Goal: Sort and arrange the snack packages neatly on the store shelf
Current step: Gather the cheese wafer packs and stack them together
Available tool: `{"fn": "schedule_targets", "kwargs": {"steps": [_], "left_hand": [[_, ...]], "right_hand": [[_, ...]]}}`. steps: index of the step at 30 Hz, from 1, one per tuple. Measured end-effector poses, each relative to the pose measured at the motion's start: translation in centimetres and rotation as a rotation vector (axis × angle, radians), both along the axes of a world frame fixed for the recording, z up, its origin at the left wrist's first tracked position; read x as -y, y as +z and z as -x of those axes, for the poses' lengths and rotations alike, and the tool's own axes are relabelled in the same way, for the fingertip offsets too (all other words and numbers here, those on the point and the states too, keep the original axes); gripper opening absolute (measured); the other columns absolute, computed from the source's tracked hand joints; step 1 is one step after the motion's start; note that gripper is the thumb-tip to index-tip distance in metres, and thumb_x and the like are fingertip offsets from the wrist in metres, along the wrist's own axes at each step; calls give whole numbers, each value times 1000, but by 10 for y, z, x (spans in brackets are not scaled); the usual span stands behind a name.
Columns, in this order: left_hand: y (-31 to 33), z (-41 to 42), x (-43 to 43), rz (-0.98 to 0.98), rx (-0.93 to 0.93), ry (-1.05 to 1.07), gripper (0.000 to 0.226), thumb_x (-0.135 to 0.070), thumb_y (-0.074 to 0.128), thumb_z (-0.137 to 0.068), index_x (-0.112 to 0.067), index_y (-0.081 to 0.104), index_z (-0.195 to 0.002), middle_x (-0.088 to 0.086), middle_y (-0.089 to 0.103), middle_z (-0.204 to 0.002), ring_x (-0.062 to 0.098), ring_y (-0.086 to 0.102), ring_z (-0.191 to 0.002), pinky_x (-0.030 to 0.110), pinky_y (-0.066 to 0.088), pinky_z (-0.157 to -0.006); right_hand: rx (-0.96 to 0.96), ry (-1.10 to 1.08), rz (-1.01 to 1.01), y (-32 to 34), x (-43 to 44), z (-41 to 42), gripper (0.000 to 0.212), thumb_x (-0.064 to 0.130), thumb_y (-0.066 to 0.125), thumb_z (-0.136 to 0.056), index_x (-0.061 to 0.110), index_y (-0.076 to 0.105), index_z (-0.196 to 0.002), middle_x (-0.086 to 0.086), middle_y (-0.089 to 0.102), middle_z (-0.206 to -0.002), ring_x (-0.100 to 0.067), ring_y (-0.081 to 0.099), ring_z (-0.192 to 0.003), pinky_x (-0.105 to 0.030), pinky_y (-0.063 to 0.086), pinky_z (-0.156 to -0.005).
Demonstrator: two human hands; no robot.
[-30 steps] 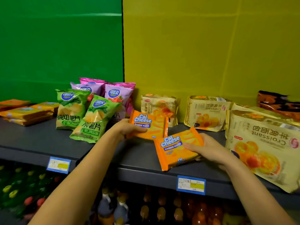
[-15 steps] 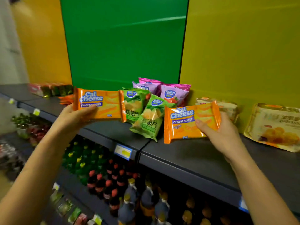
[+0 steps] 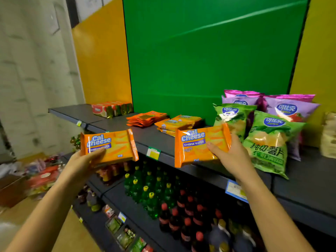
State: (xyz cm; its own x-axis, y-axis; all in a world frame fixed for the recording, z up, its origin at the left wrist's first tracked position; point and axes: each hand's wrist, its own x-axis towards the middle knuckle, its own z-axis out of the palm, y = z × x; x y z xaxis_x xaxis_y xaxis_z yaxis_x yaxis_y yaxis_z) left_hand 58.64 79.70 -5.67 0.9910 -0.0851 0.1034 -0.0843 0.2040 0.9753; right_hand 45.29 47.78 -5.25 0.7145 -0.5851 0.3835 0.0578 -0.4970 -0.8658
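Note:
My left hand (image 3: 82, 161) grips an orange Cal Cheese wafer pack (image 3: 112, 146) in the air, in front of the grey shelf's (image 3: 151, 137) edge. My right hand (image 3: 231, 158) grips a second Cal Cheese wafer pack (image 3: 196, 145) just above the shelf front. Behind it lies a stack of the same wafer packs (image 3: 178, 123), with a pile of flat orange packets (image 3: 146, 118) to its left. Green chip bags (image 3: 267, 142) and purple chip bags (image 3: 289, 110) lean at the right.
Red and green boxes (image 3: 111, 109) sit at the shelf's far left. A beige croissant pack (image 3: 329, 135) shows at the right edge. Lower shelves hold green bottles (image 3: 149, 188) and red-capped dark bottles (image 3: 181, 219). Goods are piled on the floor (image 3: 36, 177) at the left.
The view has swung left along the shelf. Both hands carried their wafer packs leftwards, toward the stack of matching packs now in sight; the croissant packs have slid out of view.

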Motion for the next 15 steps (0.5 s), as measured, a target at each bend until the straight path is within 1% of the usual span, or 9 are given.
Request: {"fn": "schedule_targets", "kwargs": {"steps": [2,4,6,8,11,13,15], "left_hand": [[4,-23,-15,-44,8,-32,10,-2,55,-87,-11,59,-90,-5,73,-62,6,68,-51,19,56,-49],[11,-43,-23,-79,12,-57,8,-5,56,-87,-13,58,-89,2,72,-78,10,68,-58,22,57,-54],[19,-62,-24,-88,11,-97,6,-7,57,-87,-13,57,-90,6,66,-90,16,64,-72,18,56,-51],[26,-81,-19,-98,17,-135,5,-8,57,-88,-12,56,-92,6,64,-92,17,62,-76,16,54,-47],[34,-109,-4,-121,20,-213,9,-10,58,-87,-8,58,-96,6,67,-89,13,69,-63,15,52,-45],[37,-126,11,-144,24,-270,7,-9,59,-86,-7,59,-93,2,71,-76,7,69,-53,16,52,-45],[39,-143,31,-138,36,-323,6,-7,59,-86,-6,59,-92,-3,72,-62,6,68,-51,17,53,-45]], "right_hand": [[14,8,-22,4,-12,-31,65,41,72,-73,13,47,-126,-8,62,-119,-28,58,-111,-45,45,-97],[21,-3,-41,15,-21,-60,59,42,73,-72,12,49,-118,-11,63,-116,-31,60,-107,-48,47,-94],[34,-40,-65,28,-24,-86,57,43,73,-70,13,50,-113,-12,63,-114,-33,60,-105,-51,48,-91],[49,-82,-95,41,-22,-112,60,45,72,-69,13,49,-114,-12,62,-117,-32,59,-107,-51,48,-91],[111,-145,-175,59,-13,-144,65,44,73,-66,11,50,-117,-12,61,-120,-31,58,-109,-48,47,-94],[141,-173,-207,68,-5,-163,71,46,72,-62,9,50,-119,-13,60,-121,-31,59,-108,-48,48,-93],[146,-181,-215,74,6,-182,81,50,69,-52,9,49,-119,-14,60,-121,-32,59,-108,-50,50,-91]]}}
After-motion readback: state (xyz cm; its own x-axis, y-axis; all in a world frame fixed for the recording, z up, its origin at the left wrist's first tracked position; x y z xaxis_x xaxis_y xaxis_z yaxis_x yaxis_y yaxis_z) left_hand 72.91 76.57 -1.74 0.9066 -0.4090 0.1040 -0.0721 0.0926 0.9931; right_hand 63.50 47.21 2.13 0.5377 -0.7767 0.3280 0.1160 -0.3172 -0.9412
